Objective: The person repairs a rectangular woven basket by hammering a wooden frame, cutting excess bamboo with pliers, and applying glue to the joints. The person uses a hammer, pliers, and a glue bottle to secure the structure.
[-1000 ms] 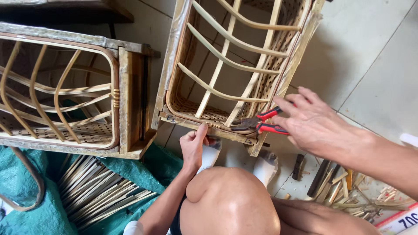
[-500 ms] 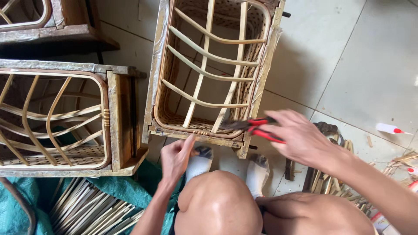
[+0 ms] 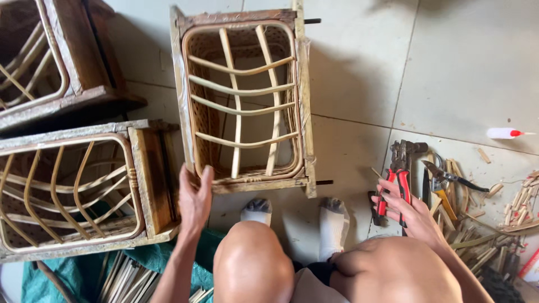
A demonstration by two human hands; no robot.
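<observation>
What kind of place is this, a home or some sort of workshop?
Probably a small floor-level rattan workshop: woven cane frames in wooden surrounds, red-handled pliers under the right hand, and cane offcuts strewn over the tiled floor.

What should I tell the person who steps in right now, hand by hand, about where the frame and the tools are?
Left hand: open, palm against the near left corner of the rattan-and-wood frame, steadying it.
Right hand: on the red-handled pliers, which lie on the floor tiles to the right; whether the grip is closed cannot be told.
Nearby: shears and rattan offcuts by the pliers, two similar frames on the left, a bundle of rattan strips on green cloth.
Done: the frame's curved cross-strips sit in place.
Left: cannot be judged from this view.
</observation>
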